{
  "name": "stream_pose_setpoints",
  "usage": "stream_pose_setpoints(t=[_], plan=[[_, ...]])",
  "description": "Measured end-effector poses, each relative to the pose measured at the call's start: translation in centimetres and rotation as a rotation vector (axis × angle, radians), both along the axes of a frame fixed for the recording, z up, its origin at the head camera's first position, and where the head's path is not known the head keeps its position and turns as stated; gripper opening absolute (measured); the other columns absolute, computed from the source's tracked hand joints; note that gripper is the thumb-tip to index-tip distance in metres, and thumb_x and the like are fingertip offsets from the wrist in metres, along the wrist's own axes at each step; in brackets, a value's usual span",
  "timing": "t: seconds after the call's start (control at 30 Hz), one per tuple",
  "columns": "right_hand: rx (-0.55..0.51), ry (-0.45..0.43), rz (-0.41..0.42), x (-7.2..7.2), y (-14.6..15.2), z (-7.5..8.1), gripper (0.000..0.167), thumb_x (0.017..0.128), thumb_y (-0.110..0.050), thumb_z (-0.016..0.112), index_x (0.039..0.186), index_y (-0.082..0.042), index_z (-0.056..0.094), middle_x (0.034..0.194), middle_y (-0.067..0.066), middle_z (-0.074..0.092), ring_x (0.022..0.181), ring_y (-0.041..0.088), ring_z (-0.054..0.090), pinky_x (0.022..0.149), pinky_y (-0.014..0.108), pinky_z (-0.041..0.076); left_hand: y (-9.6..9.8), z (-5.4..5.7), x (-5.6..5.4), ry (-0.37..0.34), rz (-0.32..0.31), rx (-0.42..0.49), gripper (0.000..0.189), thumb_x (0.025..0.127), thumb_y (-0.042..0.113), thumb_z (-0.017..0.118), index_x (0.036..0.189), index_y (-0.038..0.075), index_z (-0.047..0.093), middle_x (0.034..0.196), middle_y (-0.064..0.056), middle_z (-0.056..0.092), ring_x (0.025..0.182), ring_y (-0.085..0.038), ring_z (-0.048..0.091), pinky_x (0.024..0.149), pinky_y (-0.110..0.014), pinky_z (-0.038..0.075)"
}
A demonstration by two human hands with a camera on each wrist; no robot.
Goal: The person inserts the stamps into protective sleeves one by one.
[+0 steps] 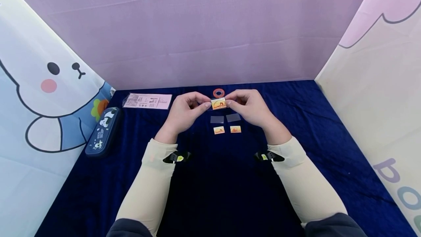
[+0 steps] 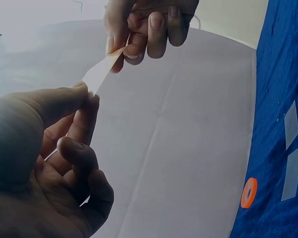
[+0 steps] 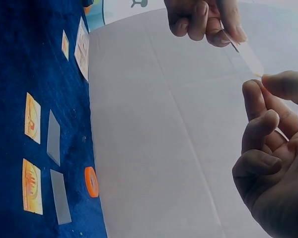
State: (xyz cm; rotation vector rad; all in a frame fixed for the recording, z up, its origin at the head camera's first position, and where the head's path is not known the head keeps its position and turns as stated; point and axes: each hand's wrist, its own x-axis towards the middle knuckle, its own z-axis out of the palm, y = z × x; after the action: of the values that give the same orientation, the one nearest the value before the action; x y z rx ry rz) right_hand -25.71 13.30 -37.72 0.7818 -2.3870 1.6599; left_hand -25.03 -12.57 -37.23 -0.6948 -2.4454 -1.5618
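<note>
Between my two hands, above the table, is a small yellow-and-orange postage stamp. My left hand pinches its left edge between thumb and index finger. At the opposite edge, the thumb and index finger of my right hand pinch it too. Both wrist views show the stamp nearly edge-on, its pale side catching light. On the cloth nearer me lie two similar stamps. Two small clear sleeves lie just beyond them.
An orange tape roll lies behind the hands. A pink printed sheet in a clear sleeve and a dark blue panda case are at left. Another small stamp shows near the sheet. Fabric walls border the blue cloth.
</note>
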Motion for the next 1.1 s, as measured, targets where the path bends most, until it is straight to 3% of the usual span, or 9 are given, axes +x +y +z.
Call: stream_pose_setpoints(t=[0.2, 0.7, 1.1], plan=[[-0.021, -0.011, -0.010, -0.08, -0.05, 0.00, 0.012, 0.101, -0.016, 0.074, 0.109, -0.010, 0.080, 0.090, 0.006, 0.073, 0.064, 0.021, 0.053, 0.057, 0.028, 0.043, 0.08, 0.12, 0.09, -0.007, 0.008, 0.003, 0.012, 0.098, 0.017, 0.078, 0.107, 0.011, 0.079, 0.089, -0.005, 0.073, 0.058, -0.023, 0.045, 0.052, -0.029, 0.034], [-0.010, 0.005, 0.065, 0.08, 0.01, 0.17, 0.010, 0.102, -0.010, 0.071, 0.104, -0.007, 0.080, 0.090, 0.008, 0.074, 0.062, 0.020, 0.050, 0.056, 0.028, 0.041, -0.01, -0.01, -0.07, 0.021, -0.011, -0.004, 0.008, 0.098, 0.025, 0.078, 0.102, 0.018, 0.080, 0.082, 0.001, 0.070, 0.057, -0.025, 0.045, 0.051, -0.031, 0.035], [0.010, 0.021, 0.026, -0.06, -0.18, -0.12, 0.008, 0.100, -0.006, 0.072, 0.100, -0.005, 0.080, 0.086, 0.009, 0.074, 0.059, 0.016, 0.050, 0.053, 0.026, 0.040, 0.44, 0.19, 0.17, 0.001, -0.012, -0.023, 0.009, 0.097, 0.010, 0.077, 0.105, 0.006, 0.079, 0.088, -0.008, 0.073, 0.060, -0.028, 0.047, 0.052, -0.028, 0.035]])
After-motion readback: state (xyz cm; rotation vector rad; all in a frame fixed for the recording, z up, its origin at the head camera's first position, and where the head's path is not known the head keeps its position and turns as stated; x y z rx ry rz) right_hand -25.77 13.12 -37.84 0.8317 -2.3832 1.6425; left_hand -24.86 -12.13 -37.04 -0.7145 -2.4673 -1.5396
